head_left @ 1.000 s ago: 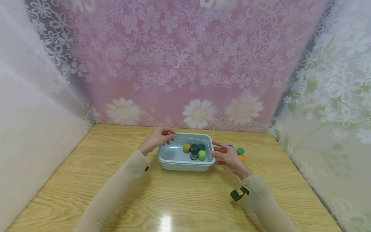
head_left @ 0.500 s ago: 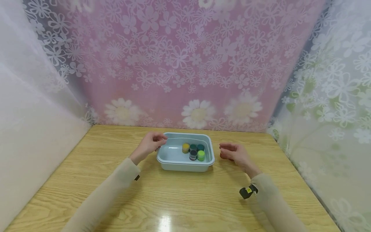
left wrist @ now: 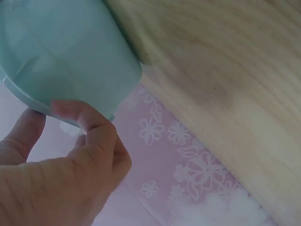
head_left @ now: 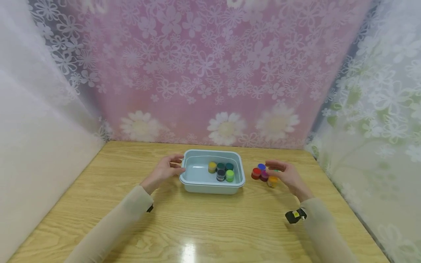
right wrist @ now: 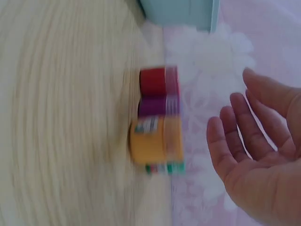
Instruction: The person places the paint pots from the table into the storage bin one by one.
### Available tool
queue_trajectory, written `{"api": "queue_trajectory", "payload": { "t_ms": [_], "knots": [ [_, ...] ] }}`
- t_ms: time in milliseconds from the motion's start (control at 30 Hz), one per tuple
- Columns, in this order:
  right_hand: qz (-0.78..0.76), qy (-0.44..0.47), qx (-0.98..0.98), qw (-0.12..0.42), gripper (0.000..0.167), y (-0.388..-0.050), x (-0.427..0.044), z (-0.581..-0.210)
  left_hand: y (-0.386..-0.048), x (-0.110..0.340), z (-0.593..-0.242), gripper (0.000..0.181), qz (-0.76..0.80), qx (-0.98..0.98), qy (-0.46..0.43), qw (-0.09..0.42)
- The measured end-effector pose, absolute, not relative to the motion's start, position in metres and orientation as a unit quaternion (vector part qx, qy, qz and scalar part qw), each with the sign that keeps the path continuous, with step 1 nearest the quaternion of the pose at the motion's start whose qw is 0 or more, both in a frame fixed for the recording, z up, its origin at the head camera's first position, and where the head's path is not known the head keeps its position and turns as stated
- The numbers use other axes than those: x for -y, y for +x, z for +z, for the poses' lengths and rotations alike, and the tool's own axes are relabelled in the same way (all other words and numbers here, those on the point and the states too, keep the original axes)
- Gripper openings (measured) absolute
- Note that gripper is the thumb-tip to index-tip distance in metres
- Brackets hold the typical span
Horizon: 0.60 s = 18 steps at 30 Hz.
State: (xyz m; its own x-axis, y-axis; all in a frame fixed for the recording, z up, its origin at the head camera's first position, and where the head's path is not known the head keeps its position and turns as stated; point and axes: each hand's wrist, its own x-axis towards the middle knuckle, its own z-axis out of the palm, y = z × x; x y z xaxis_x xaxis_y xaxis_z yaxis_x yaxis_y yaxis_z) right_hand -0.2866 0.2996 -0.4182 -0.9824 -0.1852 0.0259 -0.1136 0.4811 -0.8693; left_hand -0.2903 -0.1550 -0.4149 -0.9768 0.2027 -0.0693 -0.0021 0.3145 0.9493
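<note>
A pale blue plastic bin (head_left: 210, 189) stands on the wooden table with several small jars inside, among them a yellow jar (head_left: 212, 167) and a lime green jar (head_left: 230, 175). My left hand (head_left: 163, 171) is at the bin's left rim, its thumb and fingers at the edge in the left wrist view. Right of the bin stand a red jar (head_left: 256, 173), a blue jar (head_left: 261, 167), a purple jar (head_left: 264, 176), an orange jar (head_left: 272, 182) and a partly hidden green one (right wrist: 176, 167). My right hand (head_left: 290, 179) hovers over their right side, fingers relaxed and holding nothing.
The wooden table (head_left: 210, 226) extends in front of the bin and to both sides. A pink flowered curtain (head_left: 197, 91) hangs along its back edge, and pale curtains hang at the left and right.
My right hand has moved right, from the bin's right rim to the loose jars, uncovering red, blue and purple ones. My left hand has shifted left and slightly down along the bin.
</note>
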Motion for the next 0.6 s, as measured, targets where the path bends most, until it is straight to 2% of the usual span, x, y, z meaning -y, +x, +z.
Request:
{"api": "queue_trajectory", "payload": {
  "t_ms": [367, 600],
  "knots": [
    [-0.439, -0.162, -0.883, 0.030, 0.047, -0.293, -0.334, -0.436, -0.296, 0.156, -0.422, 0.062, 0.592, -0.795, 0.062, 0.120],
    [-0.441, -0.155, -0.883, 0.052, 0.049, -0.295, -0.342, -0.444, -0.292, 0.155, -0.419, 0.061, 0.600, -0.788, 0.059, 0.126]
  ]
}}
